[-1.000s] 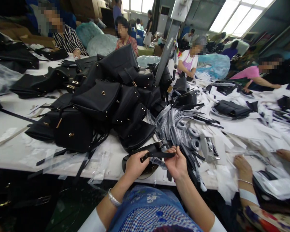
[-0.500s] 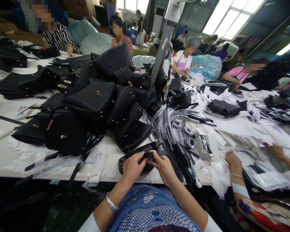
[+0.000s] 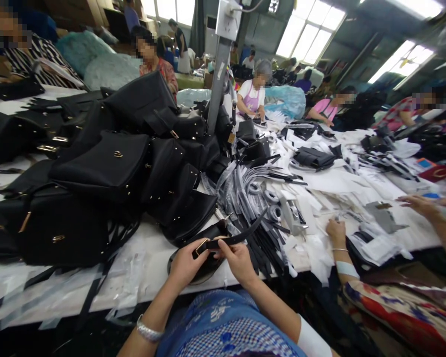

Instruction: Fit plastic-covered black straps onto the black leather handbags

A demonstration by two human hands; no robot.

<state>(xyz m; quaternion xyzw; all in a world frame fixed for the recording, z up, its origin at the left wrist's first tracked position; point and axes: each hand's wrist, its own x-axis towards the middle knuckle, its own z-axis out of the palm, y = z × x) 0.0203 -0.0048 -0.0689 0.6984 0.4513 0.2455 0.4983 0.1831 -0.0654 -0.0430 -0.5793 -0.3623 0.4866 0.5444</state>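
A black strap (image 3: 247, 233) runs through a gold-coloured buckle (image 3: 201, 248) in front of me, its free end pointing up to the right. My left hand (image 3: 188, 264) is closed around the buckle end. With thumb and fingers, my right hand (image 3: 237, 261) pinches the strap just right of the buckle. Under both hands a black handbag (image 3: 216, 230) rests at the table's front edge, partly covered by my fingers. Whether the strap is joined to this bag is hidden.
Black handbags (image 3: 100, 163) are piled high on the left. Wrapped straps (image 3: 232, 191) lie in a bundle beyond my right hand. A metal post (image 3: 218, 84) rises behind the pile. At right, a co-worker's hand (image 3: 336, 232) is near a white-wrapped black item (image 3: 375, 248).
The view has swung right, so the pile appears further left. The strap's free end now sticks up to the right, and my right hand grips it below that end.
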